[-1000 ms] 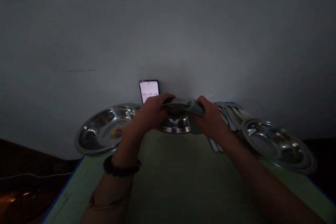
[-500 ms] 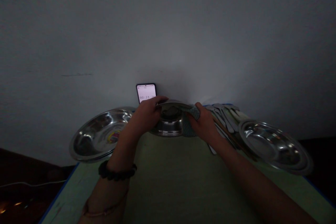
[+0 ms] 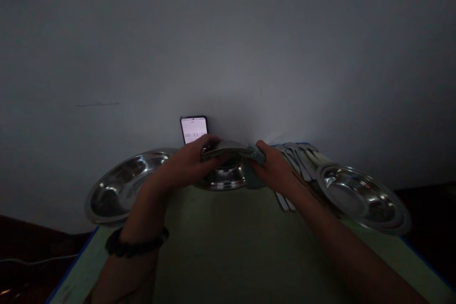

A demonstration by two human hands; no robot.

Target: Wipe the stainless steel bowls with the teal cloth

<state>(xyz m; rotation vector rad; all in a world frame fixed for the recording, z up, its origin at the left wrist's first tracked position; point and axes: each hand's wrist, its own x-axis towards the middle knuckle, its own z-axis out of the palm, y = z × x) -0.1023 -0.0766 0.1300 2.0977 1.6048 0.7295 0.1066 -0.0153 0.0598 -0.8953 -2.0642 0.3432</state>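
Note:
Between my hands is a thin, round, slightly domed steel dish [image 3: 228, 146], held tilted; whether it is a plate or a lid I cannot tell. My left hand [image 3: 188, 162] grips its left edge, thumb below and fingers on top. On the other side my right hand [image 3: 272, 165] is closed on a grey-green cloth [image 3: 253, 178], pinching it against the dish's right edge. Part of the cloth hangs down. Just beneath the dish sits a shiny steel bowl [image 3: 226, 181], partly hidden by it and by my hands.
A wide steel basin [image 3: 107, 199] lies left, another steel basin [image 3: 359, 199] right. Several spoons and forks [image 3: 301, 161] lie behind my right hand; two handles [image 3: 284, 202] jut out near my wrist. A phone [image 3: 194, 128] showing a timer leans on the wall behind the green table [image 3: 235, 247].
My left hand has turned and shifted left on the dish, its thumb now below the edge. The dish tilts differently, showing more of its top. The whole view has shifted slightly.

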